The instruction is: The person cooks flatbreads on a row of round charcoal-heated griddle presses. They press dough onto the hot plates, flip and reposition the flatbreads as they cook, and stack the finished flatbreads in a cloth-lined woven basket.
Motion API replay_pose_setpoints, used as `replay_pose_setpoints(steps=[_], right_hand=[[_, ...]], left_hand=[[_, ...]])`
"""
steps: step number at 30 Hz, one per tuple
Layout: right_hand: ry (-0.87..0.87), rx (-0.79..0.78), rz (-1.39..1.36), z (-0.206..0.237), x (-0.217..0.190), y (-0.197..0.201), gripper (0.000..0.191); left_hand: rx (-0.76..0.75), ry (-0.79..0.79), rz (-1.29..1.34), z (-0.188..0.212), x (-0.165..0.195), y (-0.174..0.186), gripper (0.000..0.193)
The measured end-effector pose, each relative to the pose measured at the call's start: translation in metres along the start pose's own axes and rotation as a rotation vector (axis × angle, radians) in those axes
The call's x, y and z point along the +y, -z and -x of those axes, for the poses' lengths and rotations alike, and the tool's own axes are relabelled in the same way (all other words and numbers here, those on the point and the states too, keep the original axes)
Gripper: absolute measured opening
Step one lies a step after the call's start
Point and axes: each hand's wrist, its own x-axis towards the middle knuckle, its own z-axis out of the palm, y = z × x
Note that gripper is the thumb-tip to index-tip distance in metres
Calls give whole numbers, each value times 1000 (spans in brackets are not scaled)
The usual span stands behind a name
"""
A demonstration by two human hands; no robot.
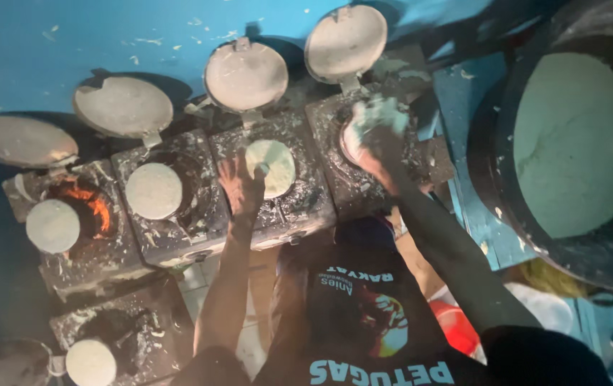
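the person's left hand (243,187) reaches out over the middle stove, fingers spread and released, its fingertips touching the near-left edge of a round white dough disc (272,167) that lies flat on the stove's dark top. the disc lies ahead and just right of this hand; being round, it shows no long axis. the left hand is clearly the nearer one to it.

the right hand (372,143) is out over the next stove (364,154) to the right, curled around a clump of white dough (374,118) and pressing it onto the round plate there; the fingers are caked, so how tight the grasp is cannot be told exactly.

each stove in the row has a round hinged lid (246,75) standing open behind it. two more discs (153,190) rest on stoves further left, one beside an orange flame (92,204). a big dark tub of pale batter (578,143) sits to the far right, well apart from the left hand.
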Motion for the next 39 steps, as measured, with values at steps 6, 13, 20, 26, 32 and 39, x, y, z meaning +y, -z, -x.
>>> replay_pose_setpoints(steps=[6, 13, 20, 26, 32, 39], right_hand=[[159, 36, -126, 20, 27, 27, 42], [162, -124, -28, -8, 12, 27, 43], [380, -135, -512, 16, 20, 77, 44], [186, -155, -172, -16, 11, 67, 45], [300, -32, -359, -28, 18, 62, 47], [304, -141, -217, -25, 7, 75, 48]], left_hand=[[65, -50, -85, 32, 41, -7, 48], [-63, 0, -325, 42, 67, -48, 61], [-8, 117, -187, 25, 57, -38, 22], [94, -68, -269, 44, 73, -35, 52], [72, -134, -450, 31, 97, -50, 58], [-130, 197, -536, 11, 96, -65, 78]])
